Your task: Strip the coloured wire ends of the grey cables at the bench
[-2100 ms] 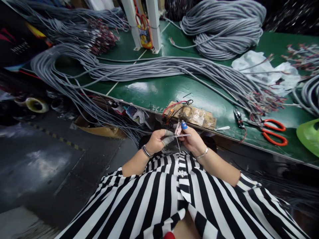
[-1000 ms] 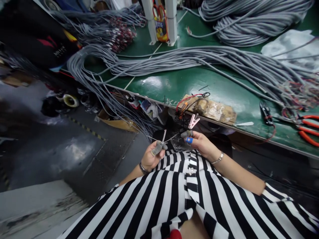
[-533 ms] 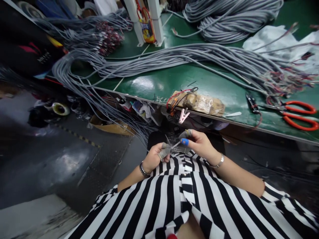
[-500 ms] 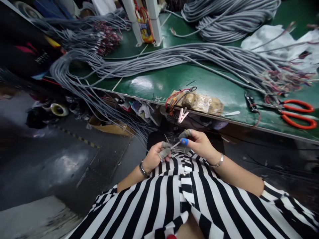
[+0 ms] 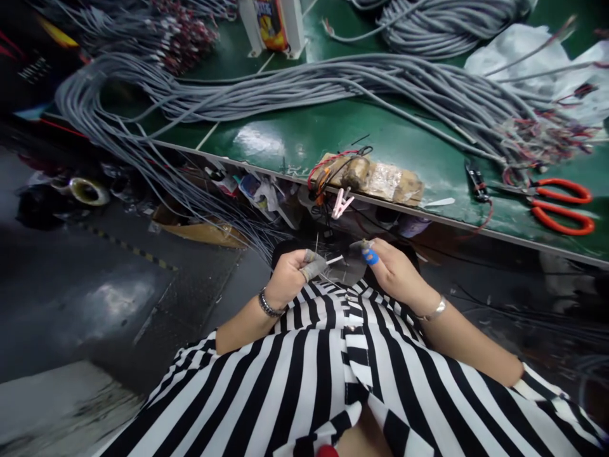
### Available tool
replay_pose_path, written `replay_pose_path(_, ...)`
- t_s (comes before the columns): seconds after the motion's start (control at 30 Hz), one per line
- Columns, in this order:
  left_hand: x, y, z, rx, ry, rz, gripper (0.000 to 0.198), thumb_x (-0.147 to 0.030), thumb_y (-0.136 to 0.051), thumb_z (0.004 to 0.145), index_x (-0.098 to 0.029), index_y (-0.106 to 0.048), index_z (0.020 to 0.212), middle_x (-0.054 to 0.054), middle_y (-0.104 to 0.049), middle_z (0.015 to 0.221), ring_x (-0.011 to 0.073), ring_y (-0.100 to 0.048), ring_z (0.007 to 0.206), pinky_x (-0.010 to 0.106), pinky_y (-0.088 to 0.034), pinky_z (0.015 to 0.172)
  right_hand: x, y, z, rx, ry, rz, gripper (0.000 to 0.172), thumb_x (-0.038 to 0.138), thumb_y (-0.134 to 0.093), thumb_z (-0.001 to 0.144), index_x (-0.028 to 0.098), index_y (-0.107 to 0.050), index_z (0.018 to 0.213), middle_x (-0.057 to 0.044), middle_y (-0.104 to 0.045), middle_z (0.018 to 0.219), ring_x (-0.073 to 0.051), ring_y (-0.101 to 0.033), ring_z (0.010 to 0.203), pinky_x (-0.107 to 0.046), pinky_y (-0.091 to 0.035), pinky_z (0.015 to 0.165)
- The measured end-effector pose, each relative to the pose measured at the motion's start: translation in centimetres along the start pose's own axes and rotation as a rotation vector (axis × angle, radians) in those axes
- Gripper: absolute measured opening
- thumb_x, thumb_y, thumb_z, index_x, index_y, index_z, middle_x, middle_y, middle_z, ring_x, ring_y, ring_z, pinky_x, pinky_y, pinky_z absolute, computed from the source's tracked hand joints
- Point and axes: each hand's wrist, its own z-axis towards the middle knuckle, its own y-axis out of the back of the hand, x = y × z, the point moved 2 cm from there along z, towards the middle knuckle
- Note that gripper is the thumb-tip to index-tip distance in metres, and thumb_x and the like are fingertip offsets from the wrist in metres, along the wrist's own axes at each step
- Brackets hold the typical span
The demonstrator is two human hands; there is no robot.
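Hands just parted below the green workbench (image 5: 428, 165).
My left hand (image 5: 289, 279) pinches the thin pale wire strands (image 5: 329, 261) tight in grey-capped fingertips (image 5: 311, 268); my right hand (image 5: 394, 274) has pulled off them, nearly closed. Whether it holds anything, I cannot tell.

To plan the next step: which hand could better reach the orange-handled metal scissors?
Probably right: the right hand is nearer the orange-handled metal scissors; the left hand pinches thin pale wire.

Cable-assembly workshop, green bench (image 5: 295, 136) just beyond the fingers (image 5: 311, 266), grey cable bundles (image 5: 333, 89) heaped farther out, orange scissors (image 5: 561, 206) to their right, tape roll (image 5: 85, 190) on floor left.
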Motion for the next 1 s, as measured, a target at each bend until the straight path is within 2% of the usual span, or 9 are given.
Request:
replay_pose_path(0.1,0.1,0.1,-0.1,0.016,0.022,0.022,0.026,-0.037,-0.076,0.069,-0.012,-0.067,0.071,0.001,-0.065,0.064,0.0095,-0.056,0.060,0.020,-0.047,0.060,1.1,0.5,-0.3,-0.035,0.077,-0.370,0.032,0.038,-0.043,0.093,0.017,-0.067,0.089,-0.009,-0.060,0.093,-0.020,-0.049,0.080,-0.034,-0.036,0.072)
replay_pose_path(0.23,-0.2,0.0,-0.2,0.005,0.010,0.056,0.026,-0.036,-0.076,0.069,-0.012,-0.067,0.071,0.001,-0.065,0.066,0.0094,-0.056,0.060,0.020,-0.047,0.059,2.6,0.4,-0.4,-0.068,0.135,-0.568,0.029,0.037,-0.048,0.091,0.018,-0.069,0.089,-0.009,-0.061,0.099,-0.021,-0.046,0.083,-0.037,-0.030,0.074)
replay_pose_path(0.77,-0.8,-0.1,0.1,0.028,0.023,0.064,0.025,-0.036,-0.075,0.070,-0.012,-0.067,0.071,0.001,-0.066,0.064,0.0096,-0.056,0.058,0.020,-0.047,0.057,2.9,-0.1,0.0,-0.046,0.162,-0.651,0.021,0.033,-0.053,0.087,0.020,-0.069,0.087,-0.009,-0.061,0.102,-0.023,-0.043,0.087,-0.038,-0.027,0.074)
replay_pose_path(1.0,-0.5,0.0,0.0,0.089,-0.028,0.135,0.024,-0.036,-0.071,0.074,-0.012,-0.069,0.078,0.003,-0.069,0.070,0.0118,-0.061,0.063,0.021,-0.050,0.061,2.9,-0.3,0.2,-0.003,0.170,-0.607,0.021,0.031,-0.051,0.089,0.018,-0.068,0.088,-0.009,-0.062,0.101,-0.022,-0.044,0.086,-0.037,-0.028,0.073)
